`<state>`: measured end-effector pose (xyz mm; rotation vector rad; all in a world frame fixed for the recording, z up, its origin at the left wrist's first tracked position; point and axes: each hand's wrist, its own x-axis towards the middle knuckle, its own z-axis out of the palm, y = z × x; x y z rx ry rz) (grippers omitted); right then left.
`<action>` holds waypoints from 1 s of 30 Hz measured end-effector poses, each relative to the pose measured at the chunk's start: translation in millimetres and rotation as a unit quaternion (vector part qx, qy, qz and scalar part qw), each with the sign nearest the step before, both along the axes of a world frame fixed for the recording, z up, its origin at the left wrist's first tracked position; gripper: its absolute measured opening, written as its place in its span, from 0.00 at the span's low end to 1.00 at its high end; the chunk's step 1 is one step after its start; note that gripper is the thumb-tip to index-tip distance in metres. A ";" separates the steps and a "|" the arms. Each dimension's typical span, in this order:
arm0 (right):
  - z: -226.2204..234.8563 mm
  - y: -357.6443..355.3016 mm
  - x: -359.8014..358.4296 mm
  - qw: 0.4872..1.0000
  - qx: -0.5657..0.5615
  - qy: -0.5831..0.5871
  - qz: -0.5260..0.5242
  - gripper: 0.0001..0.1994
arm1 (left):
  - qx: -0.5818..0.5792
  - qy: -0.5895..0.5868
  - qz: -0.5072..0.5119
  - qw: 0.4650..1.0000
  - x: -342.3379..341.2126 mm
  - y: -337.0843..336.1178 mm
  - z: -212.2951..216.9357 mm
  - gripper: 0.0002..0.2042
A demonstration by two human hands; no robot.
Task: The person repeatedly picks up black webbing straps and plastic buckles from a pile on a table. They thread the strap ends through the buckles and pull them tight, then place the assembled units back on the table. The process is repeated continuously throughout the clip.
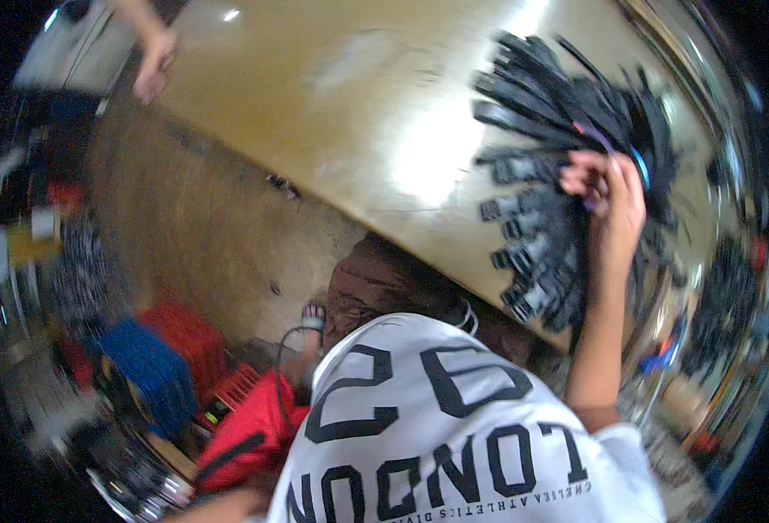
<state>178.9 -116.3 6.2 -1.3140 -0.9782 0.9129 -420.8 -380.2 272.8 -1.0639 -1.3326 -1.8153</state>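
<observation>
On the table's right side lies a pile of black straps point(567, 113) with dark buckles at their ends, fanned toward the left. My right hand point(609, 187) is over the middle of this pile, its fingers curled. A thin purple-and-blue thing point(595, 135) shows at the fingers; blur hides its kind, and it seems to be in their grip. Of my left arm point(232, 506) only a part of the forearm shows at the lower edge. The left hand is out of sight.
The tan, shiny table point(332, 131) spans the top, its near edge slanting down rightward. Another person's hand point(153, 70) is at its far left corner. Red fabric point(249, 436) and stacked blue point(149, 370) and red point(188, 340) pieces stand at lower left.
</observation>
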 end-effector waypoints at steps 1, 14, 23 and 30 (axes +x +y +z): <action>1.0 -5.3 -5.0 1.000 -0.027 -0.009 -0.003 0.15 | -0.006 -0.029 0.020 0.999 -6.1 5.8 -26.2 0.10; -6.1 3.8 -2.5 0.996 0.026 0.085 0.011 0.10 | -0.564 -0.017 -0.565 0.601 335.7 310.8 -255.7 0.15; -5.4 4.0 -5.1 0.997 0.036 0.064 -0.006 0.09 | -0.609 0.195 -0.506 0.579 416.4 334.7 -247.2 0.12; -2.3 6.5 -10.5 0.998 0.037 0.055 0.004 0.10 | -0.644 0.155 -0.540 0.519 415.7 333.4 -237.4 0.16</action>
